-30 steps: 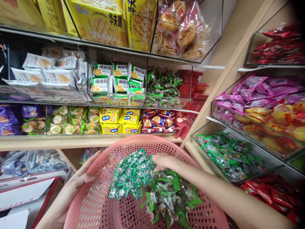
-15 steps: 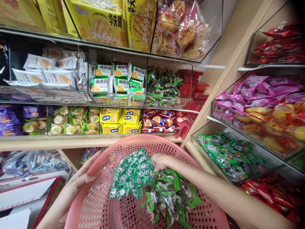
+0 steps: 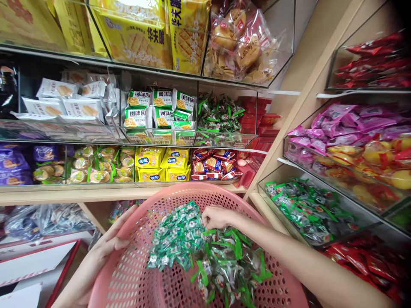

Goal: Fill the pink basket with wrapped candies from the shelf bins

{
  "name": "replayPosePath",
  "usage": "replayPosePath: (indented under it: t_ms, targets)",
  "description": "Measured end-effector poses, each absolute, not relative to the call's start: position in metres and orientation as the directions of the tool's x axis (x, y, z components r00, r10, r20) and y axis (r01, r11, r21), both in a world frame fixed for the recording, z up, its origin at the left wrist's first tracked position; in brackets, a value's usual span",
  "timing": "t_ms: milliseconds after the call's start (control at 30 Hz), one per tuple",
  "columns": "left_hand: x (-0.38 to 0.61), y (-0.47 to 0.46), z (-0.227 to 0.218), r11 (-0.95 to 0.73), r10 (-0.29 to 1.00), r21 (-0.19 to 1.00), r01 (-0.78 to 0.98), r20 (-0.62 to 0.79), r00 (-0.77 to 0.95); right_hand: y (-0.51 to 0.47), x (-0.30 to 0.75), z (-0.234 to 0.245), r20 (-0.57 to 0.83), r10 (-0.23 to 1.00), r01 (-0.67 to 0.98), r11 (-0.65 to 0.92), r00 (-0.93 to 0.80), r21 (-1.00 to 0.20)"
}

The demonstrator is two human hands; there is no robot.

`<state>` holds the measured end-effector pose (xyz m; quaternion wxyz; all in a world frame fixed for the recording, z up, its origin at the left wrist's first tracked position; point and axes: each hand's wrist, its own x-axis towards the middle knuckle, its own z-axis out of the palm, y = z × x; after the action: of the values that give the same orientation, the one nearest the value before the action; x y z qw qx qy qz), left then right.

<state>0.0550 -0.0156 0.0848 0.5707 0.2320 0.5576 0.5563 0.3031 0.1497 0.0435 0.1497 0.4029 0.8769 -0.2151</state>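
A round pink perforated basket (image 3: 141, 273) fills the lower middle of the view. My left hand (image 3: 109, 241) grips its left rim. Inside lies a heap of small green-wrapped sweets (image 3: 178, 237) and, beside it, clear packets with green ends (image 3: 227, 261). My right hand (image 3: 216, 217) reaches in from the right, its fingers closed among the sweets at the top of the heap.
Glass-fronted shelves of snacks stand ahead: white packets (image 3: 64, 100), green-white packs (image 3: 160, 113), yellow packs (image 3: 160, 162), green sweets (image 3: 220, 115). On the right, bins hold green-ended packets (image 3: 305, 209), pink and yellow packets (image 3: 353, 137), red ones (image 3: 372, 256).
The view has shifted down slightly. My right hand has closed a little tighter on the sweets; my left hand stays on the rim.
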Motion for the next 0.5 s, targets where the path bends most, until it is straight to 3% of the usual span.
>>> replayPosePath:
  t_ms: [167,333,500]
  targets:
    - [0.060,-0.017,0.094,0.257,0.898,0.898,-0.358,-0.359,-0.256,0.156,0.310,0.036,-0.295,0.653,0.709,0.569,-0.698,-0.418]
    - [0.051,-0.012,0.083,0.202,0.921,0.919,-0.339,-0.296,-0.254,0.163,0.315,0.034,-0.248,0.659,0.675,0.535,-0.710,-0.508]
    - [0.050,-0.012,0.079,0.206,0.917,0.896,-0.394,-0.317,-0.241,0.166,0.305,0.048,-0.172,0.660,0.571,0.455,-0.732,-0.684]
